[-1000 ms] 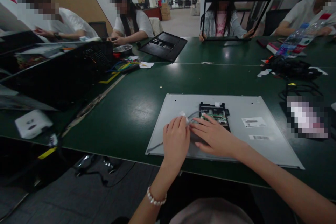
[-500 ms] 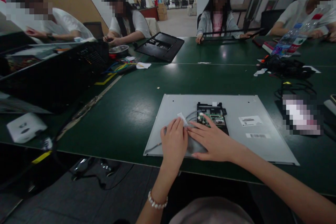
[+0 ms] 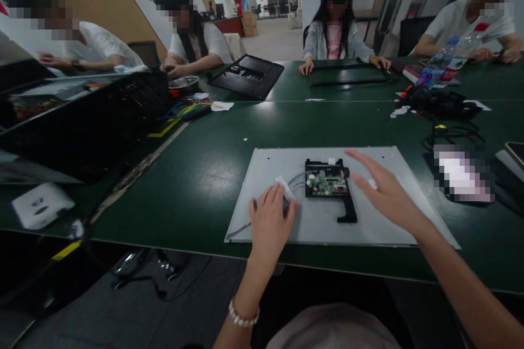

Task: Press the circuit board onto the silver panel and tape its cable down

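Observation:
A grey metal panel lies flat on the table in front of me. On it sits a black bracket with a green circuit board. Grey cables run from the board's left side towards my left hand. That hand lies on the panel's left part, its bent fingers touching a white strip and its thumb apart; what is under the palm is hidden. My right hand hovers over the panel, right of the bracket, with fingers stretched out and nothing in it.
A large black open case and a white box stand at the left. A phone, black cables and bottles are at the right. Across the table, people sit near a black cover and a black frame.
My right hand has moved right and up, off the area beside my left hand, uncovering the bracket's lower arm. My left thumb has spread slightly. The person across has lowered the black frame.

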Demonstrator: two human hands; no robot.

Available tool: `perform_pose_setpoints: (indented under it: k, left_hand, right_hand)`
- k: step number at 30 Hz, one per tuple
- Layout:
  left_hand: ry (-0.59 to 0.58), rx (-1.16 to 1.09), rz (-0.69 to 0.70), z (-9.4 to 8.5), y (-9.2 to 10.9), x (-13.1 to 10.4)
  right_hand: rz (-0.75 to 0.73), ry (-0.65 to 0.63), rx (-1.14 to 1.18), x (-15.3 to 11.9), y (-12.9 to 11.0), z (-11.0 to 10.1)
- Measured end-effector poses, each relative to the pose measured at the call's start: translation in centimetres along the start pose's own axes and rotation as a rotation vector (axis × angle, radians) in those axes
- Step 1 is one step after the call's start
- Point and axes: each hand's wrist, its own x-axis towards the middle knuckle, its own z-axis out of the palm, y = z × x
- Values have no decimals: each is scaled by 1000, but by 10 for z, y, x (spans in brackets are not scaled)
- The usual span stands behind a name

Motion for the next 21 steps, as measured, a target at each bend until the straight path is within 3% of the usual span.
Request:
perform_pose_setpoints:
  k: [3,6,10,16,21]
  left_hand:
    - [1,0,7,1,0,-1]
    - [15,-6,9,2,-1,-1]
    - [51,-37,-11,3,-2,-1]
    - [110,-92,-58,-10,-13,-3]
    - [182,-155,-158,-26,-41,-9]
  right_hand:
    - [270,212,108,-10,43,-34]
    - [444,217,93,-33,82,-50]
    - [502,206,11,-62,111,-52]
    - [586,199,151,-73,106,-59]
    - [692,176,231,-77,91,-73]
